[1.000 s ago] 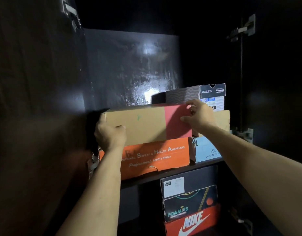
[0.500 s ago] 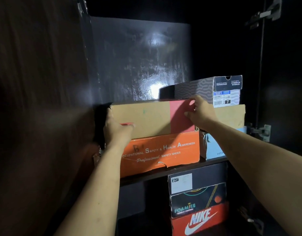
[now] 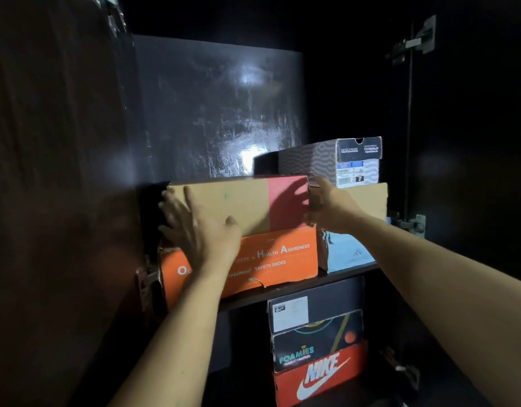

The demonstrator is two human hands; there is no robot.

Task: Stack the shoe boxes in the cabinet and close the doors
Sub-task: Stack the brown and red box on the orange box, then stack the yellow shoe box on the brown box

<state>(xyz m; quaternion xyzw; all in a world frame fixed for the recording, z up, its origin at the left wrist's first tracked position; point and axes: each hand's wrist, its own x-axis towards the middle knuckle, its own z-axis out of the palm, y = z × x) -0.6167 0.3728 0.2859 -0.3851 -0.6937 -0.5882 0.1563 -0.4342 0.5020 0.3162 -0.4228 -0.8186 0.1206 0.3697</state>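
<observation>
The brown box [image 3: 238, 205] sits atop the orange box [image 3: 253, 259] with its long axis running between the hands, left hand [image 3: 200, 227] flat and spread against its near face, right hand [image 3: 329, 207] gripping its right end

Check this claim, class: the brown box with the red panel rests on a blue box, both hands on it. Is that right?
Not quite. In the head view the brown box rests on the orange box, not a blue one. The left hand and right hand are both on it, as stated.
</observation>
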